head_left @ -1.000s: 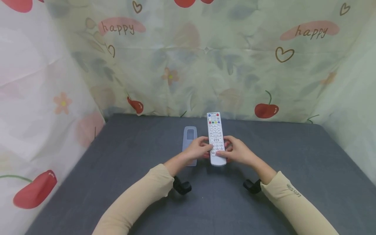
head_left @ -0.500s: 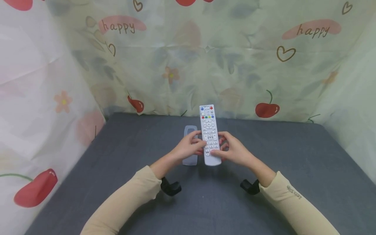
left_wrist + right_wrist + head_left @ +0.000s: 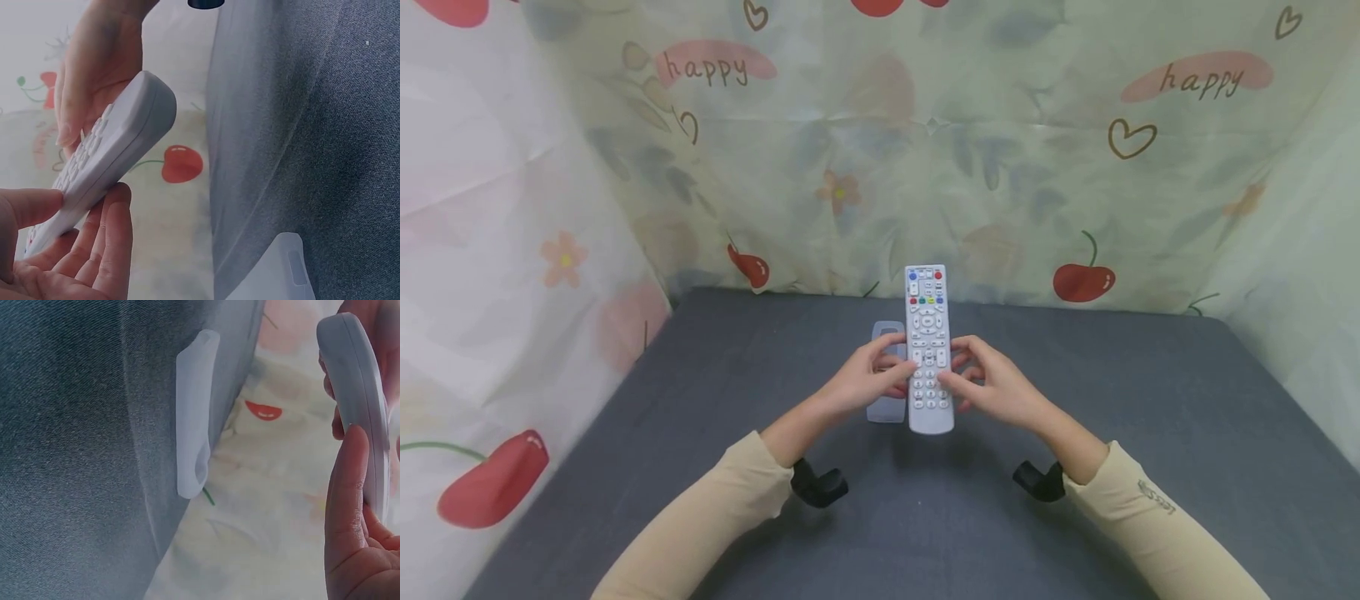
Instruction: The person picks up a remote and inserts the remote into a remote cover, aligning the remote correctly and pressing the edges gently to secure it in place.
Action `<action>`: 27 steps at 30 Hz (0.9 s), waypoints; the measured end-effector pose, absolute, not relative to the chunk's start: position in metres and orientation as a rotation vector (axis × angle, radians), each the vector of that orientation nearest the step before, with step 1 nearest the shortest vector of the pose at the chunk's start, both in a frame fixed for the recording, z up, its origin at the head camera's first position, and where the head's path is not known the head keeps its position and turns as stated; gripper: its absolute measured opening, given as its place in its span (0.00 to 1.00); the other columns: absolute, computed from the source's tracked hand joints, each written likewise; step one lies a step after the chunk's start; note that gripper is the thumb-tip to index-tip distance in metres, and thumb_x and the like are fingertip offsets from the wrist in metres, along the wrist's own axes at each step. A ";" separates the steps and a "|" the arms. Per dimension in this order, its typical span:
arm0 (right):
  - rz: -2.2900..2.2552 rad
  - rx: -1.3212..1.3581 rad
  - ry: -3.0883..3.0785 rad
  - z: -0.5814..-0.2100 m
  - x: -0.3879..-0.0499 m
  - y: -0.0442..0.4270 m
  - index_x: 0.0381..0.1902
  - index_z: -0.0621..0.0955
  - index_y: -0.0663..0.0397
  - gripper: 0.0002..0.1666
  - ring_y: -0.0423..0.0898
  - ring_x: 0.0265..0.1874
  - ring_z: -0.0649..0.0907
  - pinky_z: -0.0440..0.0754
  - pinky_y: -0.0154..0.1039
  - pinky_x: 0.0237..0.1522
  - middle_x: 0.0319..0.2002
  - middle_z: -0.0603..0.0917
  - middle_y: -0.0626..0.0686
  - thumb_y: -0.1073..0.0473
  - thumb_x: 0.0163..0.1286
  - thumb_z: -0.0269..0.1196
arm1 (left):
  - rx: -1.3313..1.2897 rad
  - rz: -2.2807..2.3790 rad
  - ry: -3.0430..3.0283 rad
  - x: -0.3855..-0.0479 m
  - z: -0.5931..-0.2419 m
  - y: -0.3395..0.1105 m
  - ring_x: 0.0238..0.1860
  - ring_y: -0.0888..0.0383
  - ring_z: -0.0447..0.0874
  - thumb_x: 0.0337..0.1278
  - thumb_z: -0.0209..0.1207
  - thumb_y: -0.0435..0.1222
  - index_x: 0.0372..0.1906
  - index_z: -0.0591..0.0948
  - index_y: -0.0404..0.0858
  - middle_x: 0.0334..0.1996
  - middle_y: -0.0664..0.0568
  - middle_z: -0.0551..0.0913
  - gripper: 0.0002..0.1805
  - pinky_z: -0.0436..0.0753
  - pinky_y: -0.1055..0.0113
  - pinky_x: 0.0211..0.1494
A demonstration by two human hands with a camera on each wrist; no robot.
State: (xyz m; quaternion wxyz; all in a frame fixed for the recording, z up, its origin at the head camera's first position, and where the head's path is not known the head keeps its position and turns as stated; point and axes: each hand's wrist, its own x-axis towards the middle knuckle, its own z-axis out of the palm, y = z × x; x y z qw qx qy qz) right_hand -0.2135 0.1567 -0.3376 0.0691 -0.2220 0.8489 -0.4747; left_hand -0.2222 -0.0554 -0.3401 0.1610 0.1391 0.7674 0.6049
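Both hands hold a white remote control above the table, its buttons facing up toward the head camera. My left hand pinches the remote's left edge, thumb on the button side and fingers behind. On the opposite edge, my right hand grips it the same way. In the left wrist view the remote is tilted, with its lower end raised. A translucent remote cover lies on the table, partly hidden behind the left hand and the remote; the right wrist view shows this cover whole, with an oval opening near one end.
A dark grey cloth covers the table. Behind it hangs a printed curtain with cherries and hearts, and more curtain hangs on the left side. Black camera mounts are strapped to both wrists.
The remote has moved left and a little up toward the head camera, and stands straighter. The left forearm has swung left. The cover has stayed in place.
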 end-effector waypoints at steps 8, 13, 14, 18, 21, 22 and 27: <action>-1.457 -0.666 2.524 -0.335 -0.214 0.157 0.58 0.66 0.67 0.28 0.46 0.33 0.84 0.83 0.37 0.30 0.45 0.79 0.66 0.58 0.67 0.60 | 0.452 1.699 2.206 -0.218 -0.339 -0.059 0.41 0.55 0.84 0.65 0.54 0.38 0.69 0.59 0.41 0.49 0.39 0.81 0.30 0.83 0.59 0.48; -1.445 -0.691 2.536 -0.336 -0.215 0.158 0.58 0.66 0.67 0.27 0.47 0.33 0.85 0.83 0.39 0.30 0.45 0.80 0.66 0.59 0.66 0.60 | 0.468 1.700 2.183 -0.218 -0.340 -0.060 0.41 0.55 0.84 0.65 0.54 0.38 0.69 0.60 0.41 0.49 0.38 0.81 0.30 0.82 0.57 0.50; -1.443 -0.693 2.537 -0.336 -0.215 0.158 0.58 0.66 0.67 0.27 0.47 0.33 0.85 0.84 0.39 0.30 0.45 0.80 0.66 0.59 0.66 0.60 | 0.474 1.701 2.179 -0.218 -0.340 -0.060 0.41 0.55 0.84 0.65 0.54 0.38 0.69 0.60 0.41 0.50 0.38 0.80 0.30 0.82 0.57 0.50; -1.444 -0.695 2.539 -0.337 -0.215 0.158 0.57 0.66 0.67 0.27 0.47 0.33 0.85 0.84 0.39 0.30 0.45 0.80 0.66 0.60 0.66 0.61 | 0.481 1.705 2.176 -0.218 -0.341 -0.059 0.42 0.55 0.84 0.64 0.54 0.38 0.69 0.60 0.42 0.50 0.38 0.79 0.30 0.82 0.56 0.50; -1.446 -0.691 2.546 -0.338 -0.215 0.159 0.57 0.67 0.67 0.27 0.48 0.33 0.84 0.84 0.40 0.30 0.44 0.80 0.66 0.60 0.65 0.61 | 0.484 1.705 2.183 -0.217 -0.342 -0.059 0.42 0.54 0.83 0.64 0.54 0.38 0.69 0.60 0.42 0.51 0.38 0.77 0.30 0.82 0.55 0.51; -1.446 -0.689 2.551 -0.338 -0.215 0.159 0.57 0.67 0.67 0.27 0.48 0.33 0.84 0.84 0.40 0.30 0.44 0.80 0.66 0.60 0.65 0.62 | 0.484 1.706 2.187 -0.217 -0.342 -0.059 0.43 0.54 0.83 0.64 0.54 0.38 0.69 0.60 0.42 0.51 0.38 0.77 0.30 0.82 0.55 0.51; -1.432 -0.698 2.594 -0.339 -0.215 0.159 0.56 0.68 0.68 0.27 0.49 0.33 0.84 0.84 0.44 0.31 0.43 0.80 0.65 0.61 0.64 0.63 | 0.495 1.704 2.209 -0.217 -0.341 -0.058 0.43 0.56 0.82 0.64 0.54 0.38 0.69 0.60 0.41 0.51 0.38 0.77 0.31 0.82 0.58 0.51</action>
